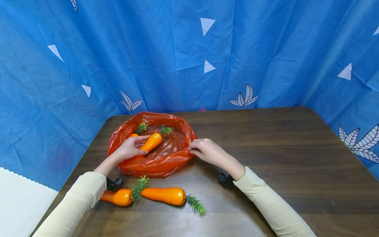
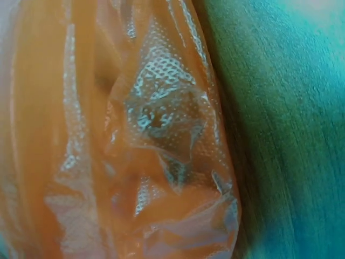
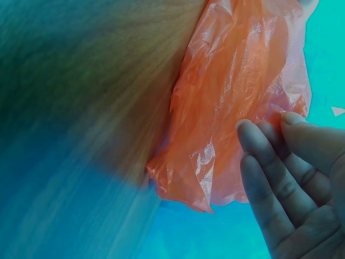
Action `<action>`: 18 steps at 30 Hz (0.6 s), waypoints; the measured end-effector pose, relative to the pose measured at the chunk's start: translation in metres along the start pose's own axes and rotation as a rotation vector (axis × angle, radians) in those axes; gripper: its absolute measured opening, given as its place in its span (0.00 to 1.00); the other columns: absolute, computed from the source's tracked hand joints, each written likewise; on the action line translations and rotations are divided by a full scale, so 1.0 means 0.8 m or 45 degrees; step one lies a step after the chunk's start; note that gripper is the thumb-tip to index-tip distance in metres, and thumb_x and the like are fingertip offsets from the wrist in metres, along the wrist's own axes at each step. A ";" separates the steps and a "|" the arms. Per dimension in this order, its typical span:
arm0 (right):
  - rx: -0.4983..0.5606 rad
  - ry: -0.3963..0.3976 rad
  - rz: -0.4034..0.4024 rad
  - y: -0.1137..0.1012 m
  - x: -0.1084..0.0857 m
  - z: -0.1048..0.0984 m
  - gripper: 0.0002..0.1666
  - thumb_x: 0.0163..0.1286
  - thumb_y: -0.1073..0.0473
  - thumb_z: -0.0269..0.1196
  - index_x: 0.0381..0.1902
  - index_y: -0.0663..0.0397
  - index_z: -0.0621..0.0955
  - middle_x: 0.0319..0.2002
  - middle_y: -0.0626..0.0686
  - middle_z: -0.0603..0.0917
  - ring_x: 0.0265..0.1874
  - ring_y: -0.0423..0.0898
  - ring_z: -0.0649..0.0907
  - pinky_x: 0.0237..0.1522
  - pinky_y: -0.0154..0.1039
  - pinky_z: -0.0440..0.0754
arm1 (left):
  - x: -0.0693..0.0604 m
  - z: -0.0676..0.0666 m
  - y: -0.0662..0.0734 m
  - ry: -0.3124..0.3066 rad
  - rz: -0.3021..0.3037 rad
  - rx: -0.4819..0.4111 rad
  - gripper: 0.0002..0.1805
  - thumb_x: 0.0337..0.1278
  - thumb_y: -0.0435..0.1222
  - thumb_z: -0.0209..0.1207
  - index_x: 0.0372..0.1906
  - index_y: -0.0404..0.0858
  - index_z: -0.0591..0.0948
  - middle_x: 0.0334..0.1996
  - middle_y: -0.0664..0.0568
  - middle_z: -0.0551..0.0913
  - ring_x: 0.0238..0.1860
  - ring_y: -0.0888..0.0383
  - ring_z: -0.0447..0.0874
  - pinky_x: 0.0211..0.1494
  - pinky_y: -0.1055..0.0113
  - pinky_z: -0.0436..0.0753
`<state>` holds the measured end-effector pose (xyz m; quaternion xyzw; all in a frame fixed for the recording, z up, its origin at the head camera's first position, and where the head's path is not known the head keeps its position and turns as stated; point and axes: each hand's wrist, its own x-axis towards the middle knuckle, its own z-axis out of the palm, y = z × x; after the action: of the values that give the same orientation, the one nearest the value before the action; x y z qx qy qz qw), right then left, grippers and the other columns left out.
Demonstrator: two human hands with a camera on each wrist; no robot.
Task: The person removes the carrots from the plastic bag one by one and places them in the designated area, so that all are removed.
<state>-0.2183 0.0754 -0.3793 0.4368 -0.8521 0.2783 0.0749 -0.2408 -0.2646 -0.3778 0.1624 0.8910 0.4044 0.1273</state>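
A red plastic bag (image 1: 160, 169) lies on the table with its mouth spread wide. Over the bag's opening my left hand (image 1: 130, 148) grips an orange carrot (image 1: 153, 141) with a green top, thumb on the near side and fingers behind. Another carrot (image 1: 134, 135) shows partly behind that hand, inside the bag. At the bag's right edge my right hand (image 1: 208, 151) pinches the rim; the right wrist view shows thumb and fingertips on the red plastic (image 3: 232, 108). Crinkled bag wall (image 2: 156, 124) fills much of the left wrist view, where the left hand is not visible.
Nearer the front of the wooden table (image 1: 266, 148) lie two more carrots: one (image 1: 165, 196) in full sight, the other (image 1: 121, 197) partly covered by the left sleeve. A blue curtain (image 1: 177, 49) hangs behind the table.
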 end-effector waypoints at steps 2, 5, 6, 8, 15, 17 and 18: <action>0.000 -0.003 0.004 0.000 0.000 0.000 0.06 0.60 0.65 0.66 0.37 0.54 0.85 0.36 0.49 0.84 0.34 0.41 0.80 0.43 0.31 0.79 | -0.001 -0.003 -0.001 0.011 -0.007 -0.050 0.35 0.51 0.27 0.65 0.66 0.29 0.65 0.57 0.33 0.72 0.58 0.40 0.71 0.56 0.55 0.72; 0.005 -0.005 0.008 0.000 0.000 -0.001 0.06 0.60 0.65 0.66 0.37 0.54 0.85 0.36 0.49 0.83 0.34 0.41 0.80 0.42 0.31 0.79 | -0.003 -0.006 0.001 0.021 -0.006 -0.131 0.36 0.51 0.28 0.65 0.66 0.28 0.64 0.58 0.33 0.71 0.58 0.40 0.70 0.56 0.55 0.72; 0.006 -0.004 0.009 0.001 0.000 -0.001 0.06 0.60 0.66 0.66 0.37 0.54 0.85 0.36 0.49 0.83 0.34 0.41 0.80 0.42 0.31 0.79 | -0.004 -0.006 0.002 0.025 -0.004 -0.155 0.36 0.51 0.28 0.65 0.66 0.28 0.64 0.58 0.32 0.71 0.59 0.40 0.70 0.56 0.56 0.72; 0.009 -0.003 0.010 0.001 -0.001 -0.001 0.06 0.60 0.66 0.66 0.37 0.54 0.85 0.36 0.49 0.83 0.34 0.41 0.80 0.42 0.31 0.79 | -0.006 -0.007 0.005 0.027 -0.001 -0.201 0.36 0.52 0.27 0.64 0.66 0.28 0.64 0.58 0.32 0.71 0.59 0.40 0.69 0.55 0.58 0.72; 0.005 -0.008 0.016 0.001 -0.001 -0.001 0.06 0.60 0.65 0.66 0.37 0.54 0.85 0.36 0.49 0.83 0.34 0.41 0.80 0.42 0.31 0.79 | -0.011 -0.010 0.015 0.025 -0.010 -0.313 0.37 0.52 0.28 0.64 0.68 0.30 0.62 0.59 0.33 0.70 0.60 0.41 0.68 0.53 0.64 0.74; 0.005 -0.011 0.017 0.001 -0.001 -0.001 0.06 0.60 0.65 0.66 0.37 0.54 0.85 0.36 0.49 0.83 0.34 0.41 0.80 0.42 0.31 0.79 | -0.012 -0.011 0.018 0.030 -0.002 -0.324 0.37 0.52 0.28 0.64 0.68 0.30 0.62 0.59 0.33 0.70 0.60 0.41 0.68 0.53 0.64 0.74; 0.005 -0.012 0.018 0.001 -0.001 -0.001 0.06 0.60 0.66 0.66 0.37 0.54 0.85 0.36 0.49 0.83 0.34 0.41 0.80 0.42 0.31 0.79 | -0.012 -0.012 0.019 0.034 0.004 -0.327 0.37 0.52 0.28 0.64 0.68 0.30 0.62 0.59 0.33 0.70 0.60 0.41 0.68 0.53 0.64 0.74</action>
<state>-0.2186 0.0763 -0.3793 0.4322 -0.8550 0.2785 0.0680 -0.2322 -0.2655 -0.3594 0.1407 0.8333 0.5174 0.1347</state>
